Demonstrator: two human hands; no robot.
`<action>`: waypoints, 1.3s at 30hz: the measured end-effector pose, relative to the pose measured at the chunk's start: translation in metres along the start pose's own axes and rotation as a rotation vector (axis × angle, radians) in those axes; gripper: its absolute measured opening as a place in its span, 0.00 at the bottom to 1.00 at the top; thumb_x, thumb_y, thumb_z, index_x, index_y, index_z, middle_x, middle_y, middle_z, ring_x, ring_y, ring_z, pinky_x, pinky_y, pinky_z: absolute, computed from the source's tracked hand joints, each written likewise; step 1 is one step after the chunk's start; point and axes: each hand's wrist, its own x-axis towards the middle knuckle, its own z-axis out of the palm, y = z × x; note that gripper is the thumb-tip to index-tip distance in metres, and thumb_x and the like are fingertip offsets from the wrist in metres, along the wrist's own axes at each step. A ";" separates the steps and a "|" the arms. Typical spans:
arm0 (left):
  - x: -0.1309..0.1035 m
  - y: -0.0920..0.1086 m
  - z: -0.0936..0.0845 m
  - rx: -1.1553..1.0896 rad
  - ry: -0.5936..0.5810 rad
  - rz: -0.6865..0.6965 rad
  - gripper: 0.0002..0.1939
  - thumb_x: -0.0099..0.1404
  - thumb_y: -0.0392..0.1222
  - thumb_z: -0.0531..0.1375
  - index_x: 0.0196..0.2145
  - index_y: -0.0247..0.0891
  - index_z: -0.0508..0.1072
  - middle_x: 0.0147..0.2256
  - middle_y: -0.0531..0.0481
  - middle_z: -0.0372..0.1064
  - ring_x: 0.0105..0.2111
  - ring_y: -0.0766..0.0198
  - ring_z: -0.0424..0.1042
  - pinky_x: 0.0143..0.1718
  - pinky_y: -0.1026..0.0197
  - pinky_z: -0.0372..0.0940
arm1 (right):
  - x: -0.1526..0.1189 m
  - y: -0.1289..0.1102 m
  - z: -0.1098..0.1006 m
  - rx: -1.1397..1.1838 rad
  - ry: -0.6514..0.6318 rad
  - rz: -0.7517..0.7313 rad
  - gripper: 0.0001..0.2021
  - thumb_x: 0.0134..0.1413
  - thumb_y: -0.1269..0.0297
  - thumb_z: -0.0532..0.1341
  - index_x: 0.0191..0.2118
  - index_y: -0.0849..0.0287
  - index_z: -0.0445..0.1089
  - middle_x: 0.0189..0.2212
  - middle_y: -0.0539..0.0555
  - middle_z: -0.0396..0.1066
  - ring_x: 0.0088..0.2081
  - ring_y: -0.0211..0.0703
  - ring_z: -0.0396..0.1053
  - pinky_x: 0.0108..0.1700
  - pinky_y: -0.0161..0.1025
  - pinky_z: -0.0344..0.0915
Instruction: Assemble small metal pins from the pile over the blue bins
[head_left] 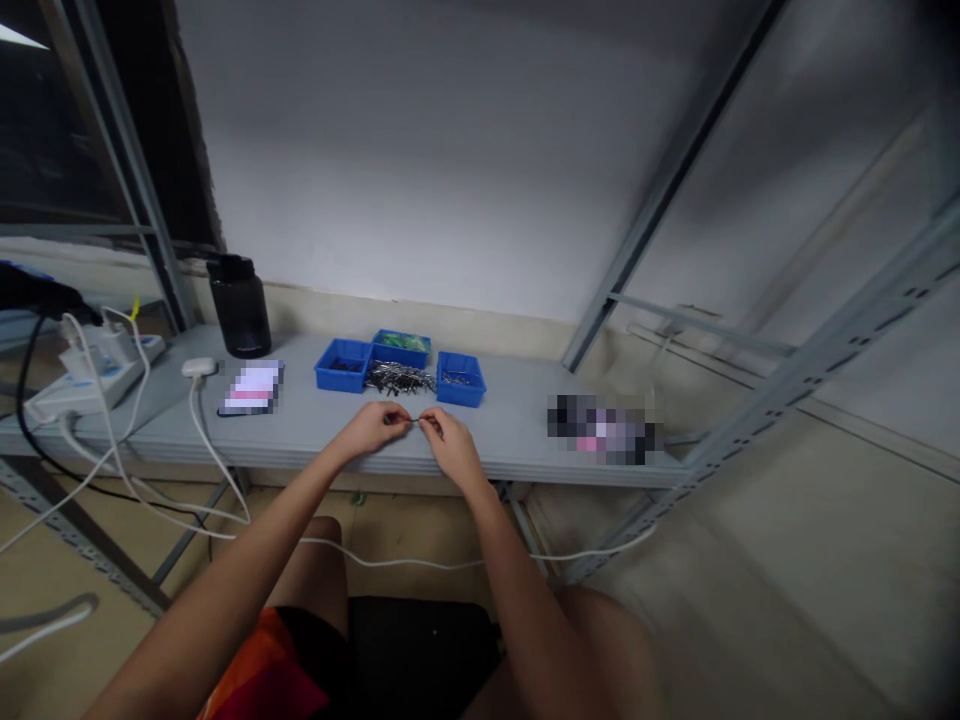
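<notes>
Near the front edge of the grey shelf, my left hand (375, 425) and my right hand (448, 436) face each other, fingers pinched on a small thin dark piece (414, 420) between them. Just beyond lies a pile of thin metal and black pieces (401, 378). Around the pile stand three blue trays: the left tray (341, 384) with dark small parts, the back tray (405, 356) with green items, and the right tray (460, 393) with a few thin shiny pieces. The held piece is too small to identify.
A dark bottle (241, 308), a phone (253, 387) and a white charger case (199, 367) stand left. Further left is a power strip (94, 385) with cables. A blurred-out object (600, 430) lies right. Metal posts (645, 230) frame the shelf; a white cable (390, 563) hangs below.
</notes>
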 end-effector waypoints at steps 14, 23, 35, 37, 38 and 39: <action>-0.002 0.006 -0.002 -0.028 0.055 0.002 0.09 0.59 0.40 0.57 0.33 0.34 0.75 0.32 0.48 0.75 0.32 0.63 0.70 0.36 0.63 0.62 | 0.001 0.001 0.001 -0.130 -0.066 -0.004 0.08 0.60 0.66 0.53 0.39 0.57 0.68 0.37 0.55 0.73 0.40 0.45 0.69 0.42 0.39 0.62; -0.003 0.007 -0.004 -0.018 0.046 -0.007 0.10 0.60 0.40 0.56 0.34 0.34 0.75 0.34 0.47 0.75 0.34 0.63 0.70 0.38 0.62 0.63 | 0.001 0.002 0.001 -0.123 -0.087 0.001 0.08 0.60 0.65 0.53 0.40 0.57 0.68 0.38 0.56 0.73 0.41 0.46 0.68 0.43 0.40 0.61; 0.000 0.003 -0.001 -0.011 -0.074 0.013 0.11 0.58 0.42 0.57 0.33 0.34 0.76 0.31 0.48 0.75 0.33 0.62 0.71 0.38 0.62 0.63 | 0.002 0.006 0.002 0.045 0.006 -0.008 0.08 0.59 0.62 0.53 0.38 0.57 0.67 0.35 0.54 0.72 0.37 0.44 0.69 0.42 0.39 0.62; -0.001 0.003 0.000 -0.006 -0.074 0.016 0.11 0.58 0.42 0.57 0.33 0.34 0.76 0.31 0.48 0.75 0.33 0.62 0.71 0.38 0.63 0.63 | 0.002 0.006 0.003 0.059 0.013 -0.008 0.08 0.59 0.62 0.53 0.38 0.58 0.68 0.35 0.55 0.72 0.37 0.44 0.69 0.41 0.39 0.62; -0.001 0.003 0.000 -0.002 -0.072 0.020 0.11 0.58 0.42 0.57 0.34 0.34 0.76 0.32 0.48 0.75 0.33 0.62 0.71 0.38 0.63 0.63 | 0.002 0.005 0.003 0.067 0.017 -0.006 0.08 0.59 0.62 0.53 0.38 0.58 0.68 0.35 0.55 0.72 0.37 0.44 0.69 0.41 0.39 0.63; -0.001 0.002 0.000 0.003 -0.067 0.024 0.11 0.59 0.42 0.57 0.34 0.34 0.76 0.32 0.48 0.75 0.33 0.63 0.71 0.38 0.63 0.63 | 0.002 0.005 0.002 0.074 0.019 -0.003 0.09 0.59 0.62 0.53 0.38 0.58 0.68 0.35 0.55 0.73 0.37 0.43 0.69 0.41 0.39 0.63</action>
